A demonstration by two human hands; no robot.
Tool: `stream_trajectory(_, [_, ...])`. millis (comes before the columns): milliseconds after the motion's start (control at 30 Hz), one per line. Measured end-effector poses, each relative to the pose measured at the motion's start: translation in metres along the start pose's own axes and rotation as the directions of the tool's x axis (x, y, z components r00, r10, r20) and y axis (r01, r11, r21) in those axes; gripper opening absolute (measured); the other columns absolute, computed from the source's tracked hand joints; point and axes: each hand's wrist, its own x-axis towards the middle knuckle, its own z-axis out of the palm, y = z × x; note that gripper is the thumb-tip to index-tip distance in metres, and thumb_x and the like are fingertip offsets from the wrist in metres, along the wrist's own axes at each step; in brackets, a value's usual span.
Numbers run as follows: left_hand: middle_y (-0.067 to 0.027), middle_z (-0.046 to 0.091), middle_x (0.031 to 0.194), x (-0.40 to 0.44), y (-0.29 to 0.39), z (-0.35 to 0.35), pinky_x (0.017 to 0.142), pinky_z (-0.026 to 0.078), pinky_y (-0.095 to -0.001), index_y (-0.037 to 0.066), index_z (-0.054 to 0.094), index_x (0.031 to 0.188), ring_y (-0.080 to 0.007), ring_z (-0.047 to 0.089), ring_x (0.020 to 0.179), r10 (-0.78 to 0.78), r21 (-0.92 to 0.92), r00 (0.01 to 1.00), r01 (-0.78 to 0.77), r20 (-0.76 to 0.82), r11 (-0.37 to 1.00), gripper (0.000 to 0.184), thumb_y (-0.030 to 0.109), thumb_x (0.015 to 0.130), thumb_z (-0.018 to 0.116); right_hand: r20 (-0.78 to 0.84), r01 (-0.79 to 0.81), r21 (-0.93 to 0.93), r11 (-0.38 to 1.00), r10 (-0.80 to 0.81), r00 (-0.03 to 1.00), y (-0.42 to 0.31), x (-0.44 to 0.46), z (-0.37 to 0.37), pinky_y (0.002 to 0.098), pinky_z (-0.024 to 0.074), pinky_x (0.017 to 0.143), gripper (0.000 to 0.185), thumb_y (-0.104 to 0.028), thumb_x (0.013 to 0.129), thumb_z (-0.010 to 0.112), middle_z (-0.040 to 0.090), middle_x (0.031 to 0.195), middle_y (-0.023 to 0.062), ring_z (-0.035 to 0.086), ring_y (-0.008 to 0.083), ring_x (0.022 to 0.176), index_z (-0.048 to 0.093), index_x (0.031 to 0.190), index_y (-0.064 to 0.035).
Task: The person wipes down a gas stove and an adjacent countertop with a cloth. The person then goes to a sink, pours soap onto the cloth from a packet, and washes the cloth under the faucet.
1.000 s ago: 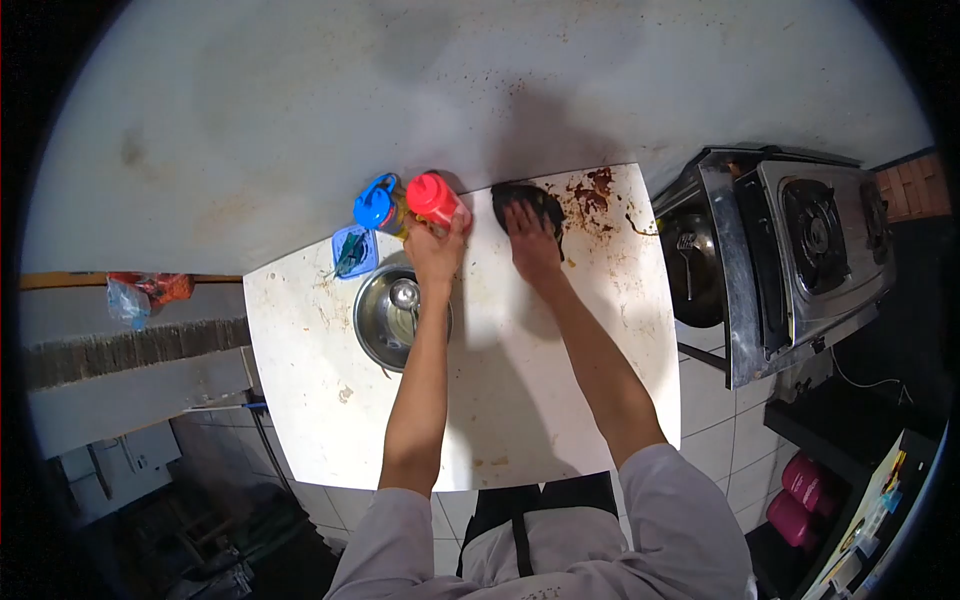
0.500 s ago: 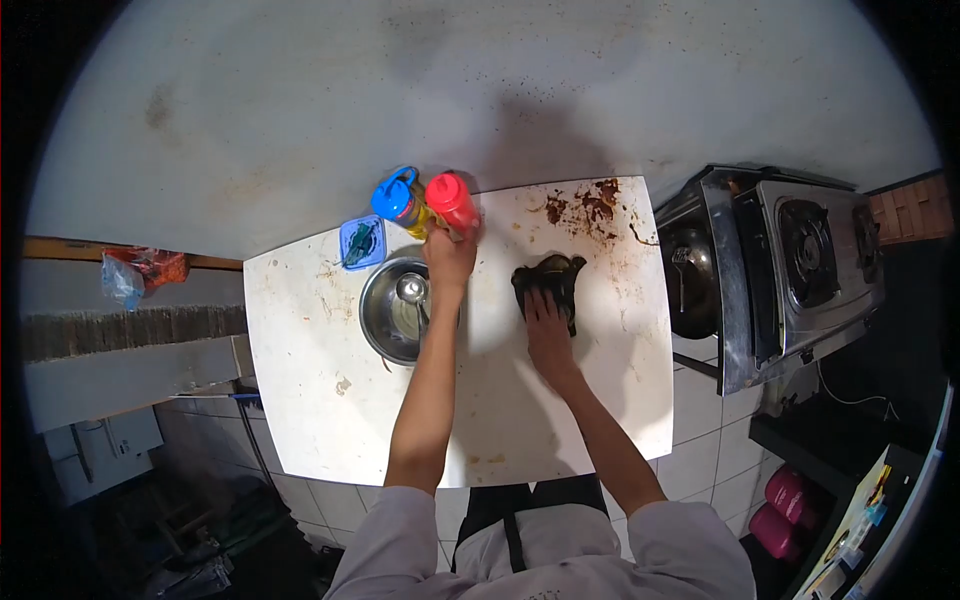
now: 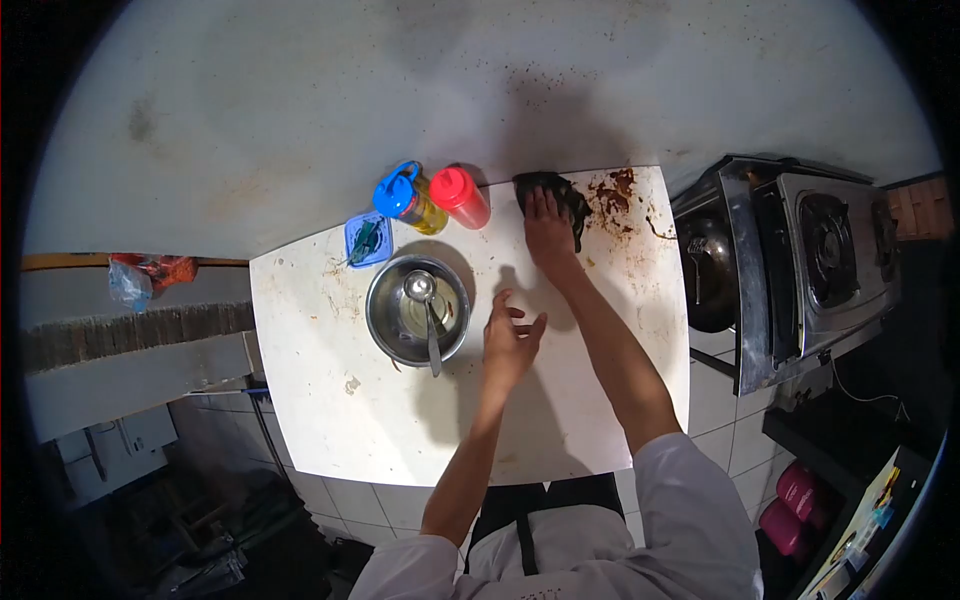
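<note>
My right hand lies flat on a crumpled black cloth at the back of the white table, fingers stretched over it. Just right of the cloth are brown stains on the tabletop. My left hand is empty, its fingers apart and slightly curled, over the middle of the table. Beside it on the left stands a steel bowl with a metal ladle in it, the handle resting over the rim. A red squeeze bottle stands behind, untouched.
A blue-lidded jug of yellow liquid touches or nearly touches the red bottle. Left of it sits a small blue basket with green items. The wall borders the table's back edge. At the right stands a stove with a dark wok beside it.
My left hand has let go of the red bottle and come back toward me, opening. My right hand has slid the black cloth away from me to the table's back edge.
</note>
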Motion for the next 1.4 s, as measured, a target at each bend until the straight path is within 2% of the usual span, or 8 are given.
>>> stream_trajectory(100, [-0.0163, 0.059, 0.099, -0.009, 0.0, 0.005, 0.061, 0.052, -0.0307, 0.002, 0.037, 0.128, -0.023, 0.067, 0.076, -0.031, 0.046, 0.999, 0.03, 0.027, 0.999, 0.06, 0.019, 0.081, 0.07, -0.005, 0.001, -0.076, 0.997, -0.002, 1.0, 0.006, -0.007, -0.007, 0.0476, 0.0334, 0.104, 0.05, -0.022, 0.09, 0.044, 0.035, 0.145, 0.0132, 0.036, 0.0255, 0.132, 0.039, 0.136, -0.0015])
stream_trajectory(400, [-0.013, 0.057, 0.094, -0.009, -0.022, 0.014, 0.056, 0.052, -0.0327, 0.001, 0.042, 0.125, -0.0201, 0.065, 0.071, -0.027, -0.054, 0.998, 0.03, 0.056, 0.998, 0.05, 0.011, 0.082, 0.066, -0.011, -0.054, -0.077, 0.996, 0.054, 0.999, 0.021, -0.066, -0.02, 0.0508, 0.0343, 0.101, 0.049, -0.015, 0.084, 0.049, 0.039, 0.14, 0.0166, 0.036, 0.0306, 0.13, 0.045, 0.129, 0.0036])
stream_trajectory(467, [-0.0123, 0.057, 0.094, -0.009, -0.025, 0.015, 0.056, 0.052, -0.0321, 0.0, 0.044, 0.124, -0.0198, 0.065, 0.072, -0.005, -0.077, 0.998, 0.01, 0.056, 0.997, 0.047, 0.01, 0.083, 0.065, -0.043, -0.081, -0.002, 0.997, 0.08, 0.996, 0.018, -0.102, -0.01, 0.0515, 0.0337, 0.102, 0.049, -0.015, 0.083, 0.05, 0.04, 0.138, 0.0172, 0.037, 0.0324, 0.129, 0.046, 0.128, 0.0042])
stream_trajectory(633, [-0.0108, 0.057, 0.094, -0.011, -0.028, 0.021, 0.061, 0.052, -0.0296, 0.0, 0.048, 0.121, -0.0188, 0.064, 0.074, 0.078, -0.147, 0.995, -0.069, 0.057, 0.987, 0.04, 0.009, 0.085, 0.062, 0.106, -0.017, 0.153, 0.988, 0.001, 0.994, 0.011, -0.188, -0.024, 0.0512, 0.0308, 0.103, 0.055, -0.011, 0.081, 0.053, 0.035, 0.141, 0.0188, 0.033, 0.0357, 0.13, 0.038, 0.132, 0.0035])
stream_trajectory(733, [-0.0104, 0.056, 0.096, -0.011, -0.026, 0.024, 0.066, 0.052, -0.0287, 0.001, 0.049, 0.121, -0.0181, 0.063, 0.078, 0.073, -0.167, 0.996, -0.063, 0.055, 0.984, 0.039, 0.01, 0.086, 0.061, 0.011, 0.037, 0.209, 0.977, -0.04, 0.999, 0.011, -0.194, -0.017, 0.0534, 0.0295, 0.103, 0.059, -0.011, 0.079, 0.055, 0.034, 0.142, 0.0193, 0.03, 0.0365, 0.132, 0.037, 0.133, 0.0032])
stream_trajectory(967, [-0.0099, 0.056, 0.098, -0.002, -0.018, 0.03, 0.078, 0.05, -0.0283, 0.003, 0.049, 0.123, -0.0169, 0.06, 0.089, 0.117, -0.191, 0.992, -0.108, 0.039, 0.976, 0.036, 0.005, 0.087, 0.057, -0.028, 0.024, 0.32, 0.947, -0.016, 0.999, 0.012, -0.11, -0.014, 0.0554, 0.0272, 0.104, 0.062, -0.013, 0.079, 0.054, 0.031, 0.145, 0.0167, 0.027, 0.0345, 0.135, 0.034, 0.136, 0.0002])
stream_trajectory(1233, [-0.0078, 0.054, 0.1, 0.007, -0.009, 0.015, 0.085, 0.048, -0.031, 0.001, 0.049, 0.123, -0.0166, 0.057, 0.095, 0.106, -0.174, 0.994, -0.099, 0.032, 0.98, 0.035, 0.011, 0.09, 0.055, 0.01, -0.085, 0.065, 0.994, 0.084, 0.996, 0.028, -0.022, -0.001, 0.0521, 0.0296, 0.106, 0.057, -0.014, 0.087, 0.043, 0.025, 0.149, 0.0126, 0.027, 0.0279, 0.136, 0.03, 0.14, -0.0016])
stream_trajectory(1400, [-0.0082, 0.055, 0.098, 0.0, -0.017, 0.01, 0.08, 0.049, -0.0269, 0.004, 0.05, 0.122, -0.014, 0.057, 0.088, 0.117, -0.165, 0.993, -0.118, -0.015, 0.979, 0.035, 0.001, 0.087, 0.054, -0.065, -0.057, 0.101, 0.993, 0.064, 0.996, 0.045, -0.01, -0.01, 0.0478, 0.0328, 0.104, 0.049, -0.014, 0.087, 0.045, 0.039, 0.14, 0.0139, 0.035, 0.0287, 0.132, 0.04, 0.133, -0.0006])
